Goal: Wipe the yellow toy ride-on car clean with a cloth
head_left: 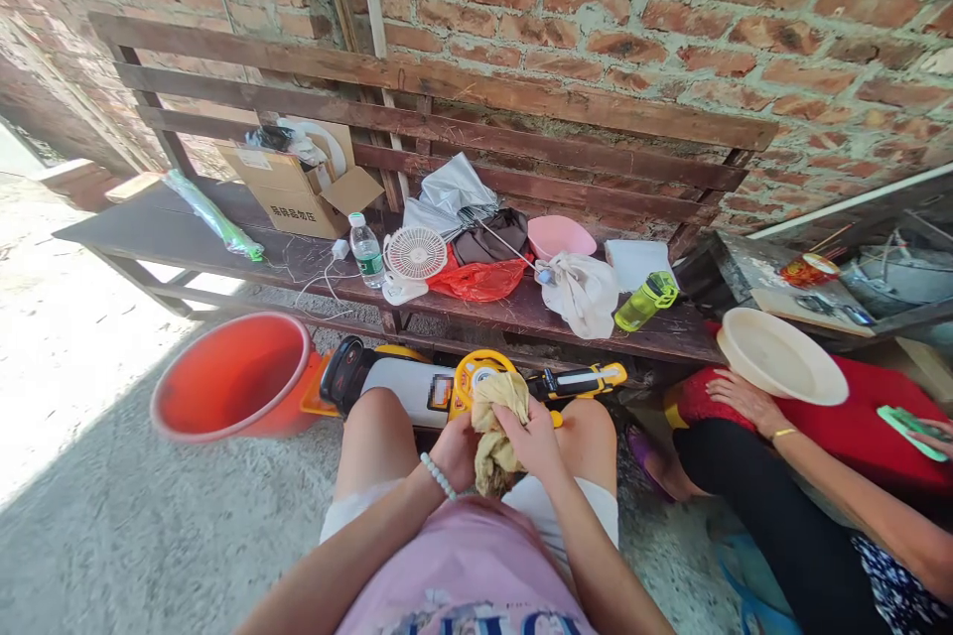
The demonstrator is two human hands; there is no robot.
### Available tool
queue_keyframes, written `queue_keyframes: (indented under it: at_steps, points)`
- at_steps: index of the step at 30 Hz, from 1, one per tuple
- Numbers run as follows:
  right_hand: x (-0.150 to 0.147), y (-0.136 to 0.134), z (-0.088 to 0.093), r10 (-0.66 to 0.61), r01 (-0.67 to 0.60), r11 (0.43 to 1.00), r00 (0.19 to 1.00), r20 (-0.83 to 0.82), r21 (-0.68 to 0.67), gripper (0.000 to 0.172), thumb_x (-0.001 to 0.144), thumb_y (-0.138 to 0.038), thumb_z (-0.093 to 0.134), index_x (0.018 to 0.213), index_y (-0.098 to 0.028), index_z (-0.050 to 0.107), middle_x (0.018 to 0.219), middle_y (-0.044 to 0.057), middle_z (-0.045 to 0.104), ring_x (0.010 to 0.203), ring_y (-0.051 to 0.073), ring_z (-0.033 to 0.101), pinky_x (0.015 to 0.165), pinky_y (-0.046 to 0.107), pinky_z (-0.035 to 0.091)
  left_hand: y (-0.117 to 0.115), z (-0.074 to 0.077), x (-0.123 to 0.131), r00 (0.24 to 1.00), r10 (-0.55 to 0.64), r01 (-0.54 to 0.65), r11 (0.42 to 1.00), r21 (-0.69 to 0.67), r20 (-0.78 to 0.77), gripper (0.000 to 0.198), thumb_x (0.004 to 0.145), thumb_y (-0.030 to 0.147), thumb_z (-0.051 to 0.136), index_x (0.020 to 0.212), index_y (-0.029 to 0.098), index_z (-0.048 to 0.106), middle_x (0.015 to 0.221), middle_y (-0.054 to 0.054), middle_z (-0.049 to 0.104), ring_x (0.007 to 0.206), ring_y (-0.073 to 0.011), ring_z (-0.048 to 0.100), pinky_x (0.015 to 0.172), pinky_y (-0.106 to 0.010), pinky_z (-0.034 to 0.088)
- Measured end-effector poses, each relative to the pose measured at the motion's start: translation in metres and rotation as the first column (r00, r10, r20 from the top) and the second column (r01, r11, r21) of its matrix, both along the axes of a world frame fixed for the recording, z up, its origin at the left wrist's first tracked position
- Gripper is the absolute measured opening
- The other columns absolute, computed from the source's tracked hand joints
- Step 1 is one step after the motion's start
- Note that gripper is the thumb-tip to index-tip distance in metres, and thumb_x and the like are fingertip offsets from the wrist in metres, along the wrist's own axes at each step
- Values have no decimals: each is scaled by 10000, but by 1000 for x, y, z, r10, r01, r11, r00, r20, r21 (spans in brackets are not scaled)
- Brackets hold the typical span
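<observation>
Clutching a crumpled tan cloth [497, 437] at six o'clock in the head view, the left grip [454, 451] cups its left side while the right grip [530, 439] closes over its top, both firmly holding it. Its long axis runs upright, with the right grip nearer its upper end. A yellow-and-white device [402, 392] lies just behind, the table [149, 228] sits at twelve o'clock, and an orange bucket [230, 375] at nine.

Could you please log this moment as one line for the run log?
Left hand: on crumpled tan cloth | Right hand: on same cloth | Near: yellow-and-white device beyond knees
</observation>
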State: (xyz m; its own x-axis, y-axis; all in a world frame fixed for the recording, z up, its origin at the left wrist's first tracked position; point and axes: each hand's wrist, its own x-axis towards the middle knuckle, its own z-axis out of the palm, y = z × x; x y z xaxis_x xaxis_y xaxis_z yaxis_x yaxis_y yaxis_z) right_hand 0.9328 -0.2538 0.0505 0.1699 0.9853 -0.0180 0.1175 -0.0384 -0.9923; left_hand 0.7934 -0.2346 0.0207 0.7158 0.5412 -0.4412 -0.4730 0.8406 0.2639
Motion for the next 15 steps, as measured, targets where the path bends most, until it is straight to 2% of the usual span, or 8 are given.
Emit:
queue_keyframes:
  at_steps: [2, 5, 8, 11, 13, 15]
  points:
    - [1, -1, -3, -23, 23, 1000, 1000, -4, 19, 410, 827, -521, 751, 1085, -204, 785, 1091, 95, 786, 997, 268, 711, 917, 388, 580, 4, 1, -1, 999, 26, -26, 1000, -13, 40, 558, 878, 463, 626, 1331, 137, 637, 1178, -150, 765, 1178, -343, 688, 1114, -485, 445]
    - [0, -5, -1, -59, 56, 998, 991, -119, -26, 445, 854, -588, 714, 1040, -193, 801, 1022, 100, 793, 951, 267, 721, 868, 388, 594, 12, -3, -2, 997, 80, -80, 997, 1, 0, 604, 887, 484, 611, 1402, 170, 582, 1245, -137, 743, 1217, -339, 664, 1129, -495, 429]
    - [0, -7, 14, -118, 97, 992, 949, -292, -85, 506, 834, -669, 703, 1010, -206, 805, 935, 84, 792, 864, 241, 726, 815, 376, 606, 18, -14, -4, 971, 103, -94, 994, 50, -214, 548, 927, 413, 570, 1437, 213, 545, 1241, -111, 737, 1204, -300, 660, 1089, -476, 460]
    - [9, 0, 40, -93, 48, 991, 913, -396, -122, 527, 738, -709, 771, 943, -224, 801, 823, 51, 777, 754, 209, 717, 726, 338, 609, 24, -21, -12, 855, 113, -19, 982, 187, -506, 583, 881, 298, 634, 1452, 282, 520, 1212, -68, 722, 1124, -263, 672, 1038, -462, 493]
    - [19, 9, 58, -41, -19, 989, 914, -403, -146, 523, 671, -713, 816, 853, -223, 792, 730, 30, 752, 666, 184, 691, 639, 299, 589, 30, -16, -20, 735, 201, 75, 926, 371, -648, 584, 800, 253, 718, 1371, 279, 600, 1211, -66, 696, 1143, -254, 646, 1071, -438, 480]
    - [28, 19, 73, 26, -95, 982, 926, -377, -165, 516, 638, -706, 837, 785, -215, 781, 677, 24, 734, 616, 170, 669, 587, 278, 566, 38, 0, -30, 644, 359, 159, 801, 577, -675, 530, 708, 232, 804, 1227, 251, 703, 1233, -90, 668, 1244, -280, 582, 1163, -424, 408]
